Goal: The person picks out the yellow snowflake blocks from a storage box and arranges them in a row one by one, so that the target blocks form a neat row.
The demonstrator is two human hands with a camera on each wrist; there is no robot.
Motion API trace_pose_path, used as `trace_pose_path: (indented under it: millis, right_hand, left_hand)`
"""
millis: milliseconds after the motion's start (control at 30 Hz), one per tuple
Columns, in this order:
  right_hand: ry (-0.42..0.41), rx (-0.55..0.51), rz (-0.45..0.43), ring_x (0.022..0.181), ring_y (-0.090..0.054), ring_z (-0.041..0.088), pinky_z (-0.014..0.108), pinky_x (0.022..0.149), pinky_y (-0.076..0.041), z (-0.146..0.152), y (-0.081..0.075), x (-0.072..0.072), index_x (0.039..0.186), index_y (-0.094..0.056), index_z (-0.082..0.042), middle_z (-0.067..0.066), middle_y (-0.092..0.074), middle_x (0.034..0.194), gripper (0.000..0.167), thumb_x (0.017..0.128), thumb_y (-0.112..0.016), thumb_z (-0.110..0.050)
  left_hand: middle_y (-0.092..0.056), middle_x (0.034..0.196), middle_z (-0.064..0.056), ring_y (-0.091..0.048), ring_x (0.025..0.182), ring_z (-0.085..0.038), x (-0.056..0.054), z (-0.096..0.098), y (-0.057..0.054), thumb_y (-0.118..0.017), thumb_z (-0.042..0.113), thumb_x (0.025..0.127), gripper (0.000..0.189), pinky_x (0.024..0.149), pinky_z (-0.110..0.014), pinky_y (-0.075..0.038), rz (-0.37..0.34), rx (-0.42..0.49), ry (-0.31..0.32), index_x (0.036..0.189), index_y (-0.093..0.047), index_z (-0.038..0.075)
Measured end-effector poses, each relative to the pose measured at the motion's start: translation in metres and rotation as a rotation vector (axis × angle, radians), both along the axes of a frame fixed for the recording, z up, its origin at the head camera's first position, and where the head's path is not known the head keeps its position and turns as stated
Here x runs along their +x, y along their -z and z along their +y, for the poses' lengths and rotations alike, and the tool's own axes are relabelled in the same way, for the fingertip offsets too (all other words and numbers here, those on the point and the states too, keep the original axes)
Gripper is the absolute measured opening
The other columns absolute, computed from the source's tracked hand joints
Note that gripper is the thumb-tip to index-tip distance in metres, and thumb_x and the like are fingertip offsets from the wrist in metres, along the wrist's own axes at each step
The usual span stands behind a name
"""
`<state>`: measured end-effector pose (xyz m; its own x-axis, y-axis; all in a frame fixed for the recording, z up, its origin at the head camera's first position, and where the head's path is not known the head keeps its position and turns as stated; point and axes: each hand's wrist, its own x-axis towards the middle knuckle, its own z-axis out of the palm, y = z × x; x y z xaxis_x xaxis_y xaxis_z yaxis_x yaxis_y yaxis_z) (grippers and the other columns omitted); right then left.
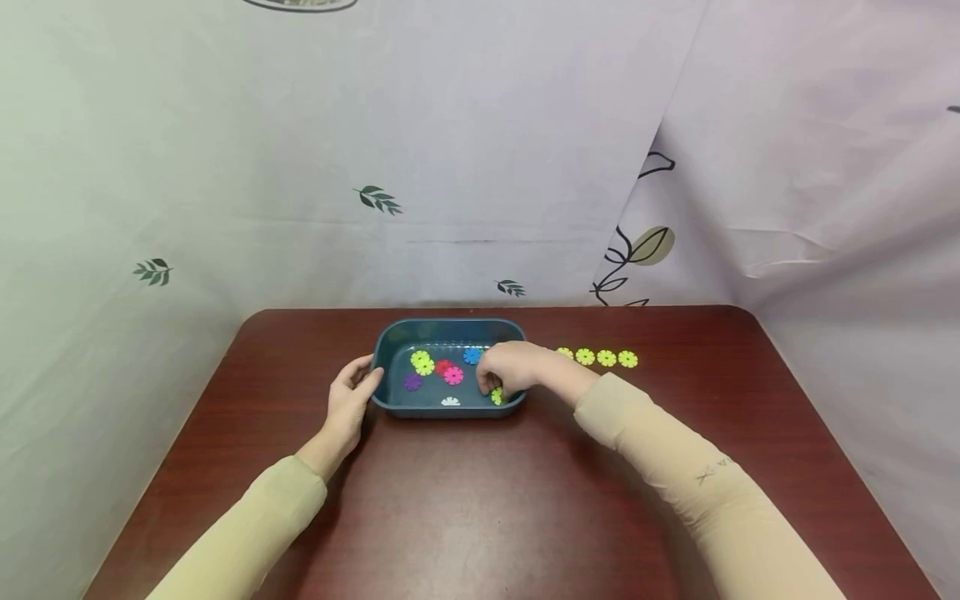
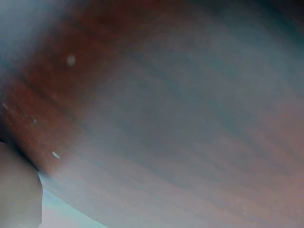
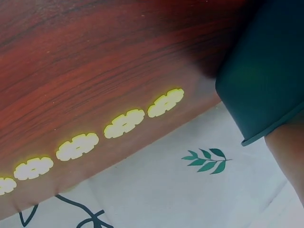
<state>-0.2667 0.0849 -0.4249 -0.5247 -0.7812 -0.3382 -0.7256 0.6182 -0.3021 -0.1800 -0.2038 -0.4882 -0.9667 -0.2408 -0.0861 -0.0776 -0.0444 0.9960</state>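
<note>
A dark blue-green plastic tray (image 1: pixel 450 412) stands near the table's far edge. My left hand (image 1: pixel 348 408) grips its left rim, thumb over the edge and fingers outside. My right hand (image 1: pixel 513 367) reaches into the right end, fingers bent downward beside a yellow-green flower-shaped disc (image 1: pixel 497 396); whether they pinch it is unclear. Around the tray floor lie yellow-green discs (image 1: pixel 423 367), a purple disc (image 1: pixel 412 382), a pink disc (image 1: pixel 453 376), a red disc (image 1: pixel 442 367), a blue disc (image 1: pixel 472 356) and a white disc (image 1: pixel 450 402).
Right of the tray, several yellow-green discs (image 1: pixel 607 358) lie in a row on the brown table (image 1: pixel 465 508). The right wrist view shows this row of discs (image 3: pixel 124 123) near the table's far edge. A printed cloth (image 1: pixel 480 150) hangs behind.
</note>
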Motion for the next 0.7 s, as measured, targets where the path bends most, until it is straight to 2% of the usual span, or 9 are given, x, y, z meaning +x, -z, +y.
trace_pose_path:
  millis: [367, 700]
  right_hand:
    - [-0.012, -0.028, 0.065, 0.086, -0.061, 0.010, 0.030, 0.083, -0.056, -0.0031, 0.0039, -0.0031, 0.093, -0.079, -0.017, -0.005, -0.073, 0.090, 0.017, 0.084, -0.093, -0.018]
    - [0.021, -0.035, 0.085, 0.084, -0.062, 0.009, 0.030, 0.080, -0.056, -0.0052, 0.0081, -0.0053, 0.092, -0.077, -0.020, -0.008, -0.071, 0.088, 0.017, 0.084, -0.092, -0.022]
  left_hand:
    - [-0.070, 0.100, 0.023, -0.063, 0.097, 0.004, -0.0001, -0.0007, -0.0006, -0.063, 0.009, 0.106, 0.043, 0.085, -0.011, -0.053, -0.005, 0.002, 0.000, 0.145, -0.053, -0.007]
    - [-0.071, 0.105, 0.017, -0.065, 0.097, 0.000, -0.0014, -0.0001, 0.0023, -0.064, 0.008, 0.106, 0.040, 0.084, -0.013, -0.055, 0.021, 0.002, -0.006, 0.142, -0.055, -0.008]
